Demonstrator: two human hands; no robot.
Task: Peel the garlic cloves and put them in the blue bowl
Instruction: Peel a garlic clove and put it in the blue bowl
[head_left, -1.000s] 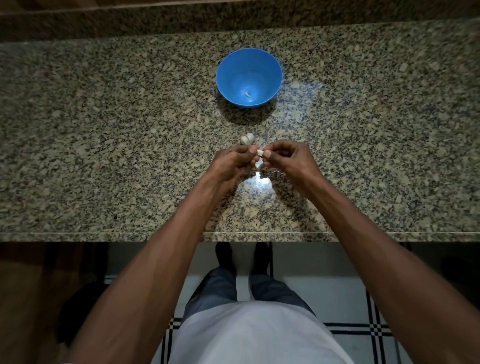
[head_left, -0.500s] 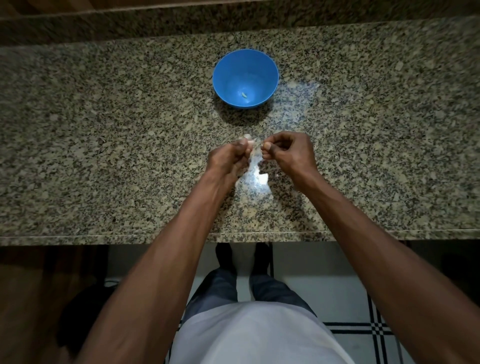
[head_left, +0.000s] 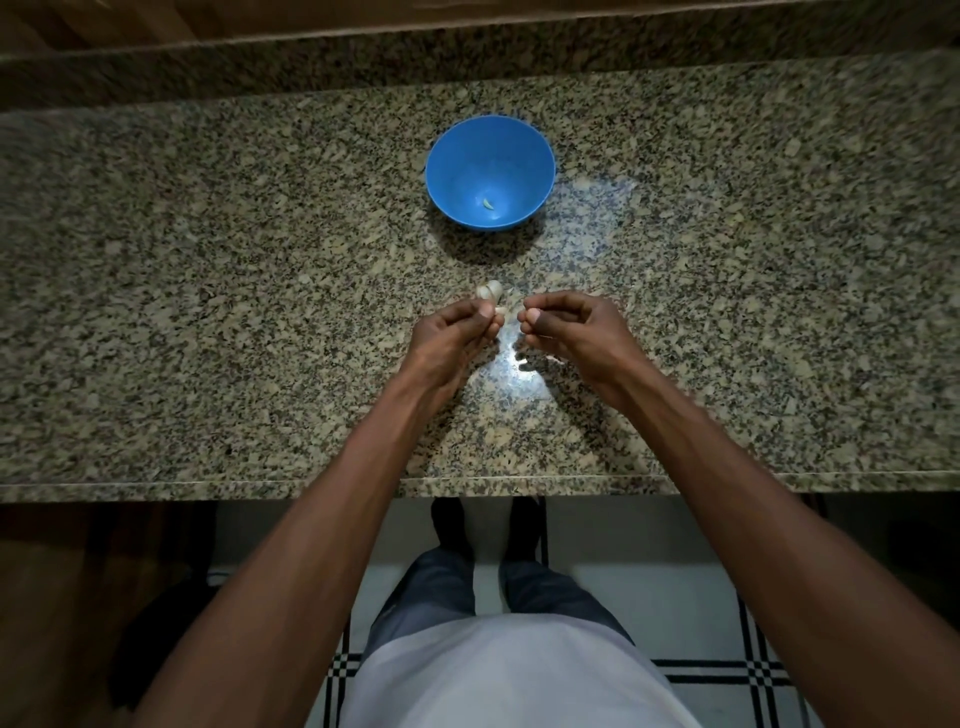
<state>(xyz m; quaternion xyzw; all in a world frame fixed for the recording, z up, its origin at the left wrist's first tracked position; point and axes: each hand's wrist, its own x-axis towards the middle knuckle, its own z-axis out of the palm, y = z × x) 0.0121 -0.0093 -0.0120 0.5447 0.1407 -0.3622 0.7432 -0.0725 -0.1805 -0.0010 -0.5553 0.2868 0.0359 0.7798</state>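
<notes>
The blue bowl (head_left: 447, 156) stands on the granite counter (head_left: 208, 312) with one peeled clove (head_left: 488, 203) at its bottom. Nearer to me, a small cluster of unpeeled garlic (head_left: 490, 291) lies on the counter, just beyond my left fingertips. My left hand (head_left: 454, 335) pinches a pale garlic clove (head_left: 500, 312) between thumb and fingers. My right hand (head_left: 571, 327) hovers a short gap to the right of the clove, fingers curled with the thumb against the forefinger. I see nothing between those fingers.
A bright glare patch (head_left: 514, 374) lies on the counter below my hands. The counter's front edge (head_left: 260, 486) runs across the view, with my legs and a tiled floor (head_left: 675, 597) below it. A raised granite backsplash (head_left: 311, 67) borders the far side.
My two hands, which together pinched the clove, have pulled apart. The clove stays in my left hand and my right hand has drawn off to the right.
</notes>
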